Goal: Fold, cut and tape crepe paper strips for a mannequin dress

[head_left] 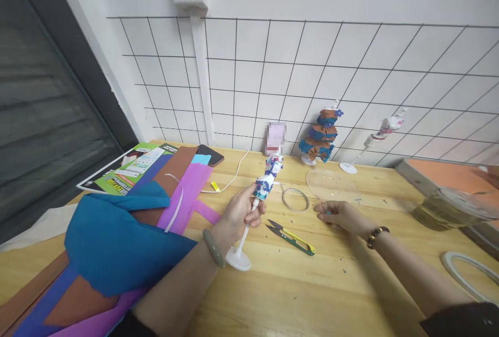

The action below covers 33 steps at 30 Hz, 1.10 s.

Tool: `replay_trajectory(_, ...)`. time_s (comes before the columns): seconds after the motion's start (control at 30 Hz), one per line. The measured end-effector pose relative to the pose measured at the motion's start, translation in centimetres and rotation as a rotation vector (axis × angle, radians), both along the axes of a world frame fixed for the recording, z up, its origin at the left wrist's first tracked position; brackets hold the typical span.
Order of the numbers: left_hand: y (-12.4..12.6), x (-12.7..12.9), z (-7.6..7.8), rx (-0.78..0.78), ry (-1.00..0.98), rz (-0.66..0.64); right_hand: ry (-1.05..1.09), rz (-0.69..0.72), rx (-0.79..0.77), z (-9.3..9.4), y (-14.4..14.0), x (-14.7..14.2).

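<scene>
Head view. A small doll figure (268,178), wrapped in blue-and-white patterned material and mounted on a white stick with a round base (238,259), is being gripped by the left hand (239,212); the fingers are closed around the stick just below the wrapping, and the figure is being tilted toward the wall. The right hand (338,215) is being rested on the table, fingers loosely curled beside a clear round disc (329,183); whether anything is pinched beneath it cannot be told. Thread snips (290,235) are lying between the two hands, and a roll of clear tape (295,199) is lying just beyond them.

For sound work, the stick is judged best held firm near the wrapping, with the base steadied.

The wooden table (304,295) is being shared with coloured sheets (117,243) at left, a phone (210,154) with its cable, and two finished figures (322,137) standing by the wire-gridded white wall (351,66).
</scene>
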<state>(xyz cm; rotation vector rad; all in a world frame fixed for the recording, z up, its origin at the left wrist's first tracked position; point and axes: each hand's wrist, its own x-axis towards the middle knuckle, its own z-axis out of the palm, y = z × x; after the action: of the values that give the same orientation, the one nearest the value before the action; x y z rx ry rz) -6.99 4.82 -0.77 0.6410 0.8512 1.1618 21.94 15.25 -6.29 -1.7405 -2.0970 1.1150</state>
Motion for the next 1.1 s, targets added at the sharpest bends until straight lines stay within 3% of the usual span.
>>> replay_trajectory(0.17, 0.4, 0.0, -1.1, -0.040, -0.019, -0.007, 0.033, -0.075, 0.088, -1.2, -1.5, 0.4)
replay_trajectory(0.33, 0.5, 0.0, -2.0, -0.026, -0.004, -0.002, 0.004, -0.065, 0.103, -1.1, -1.1, 0.1)
replay_trajectory(0.57, 0.0, 1.2, -1.8, 0.020, 0.127, 0.038, -0.110, 0.036, 0.108, -0.2, 0.2, -0.6)
replay_trajectory(0.73, -0.6, 1.9, -1.5, 0.094, 0.172, -0.009, -0.214, 0.083, 0.133, 0.0, 0.8, -1.0)
replay_trajectory(0.9, -1.0, 2.2, -1.4, 0.151, 0.202, -0.033, -0.224, 0.093, 0.178, 0.3, -0.2, -1.4)
replay_trajectory(1.1, -1.2, 2.3, -1.7, 0.192, 0.211, -0.057, -0.076, 0.083, 0.180, 0.3, -2.5, -1.4)
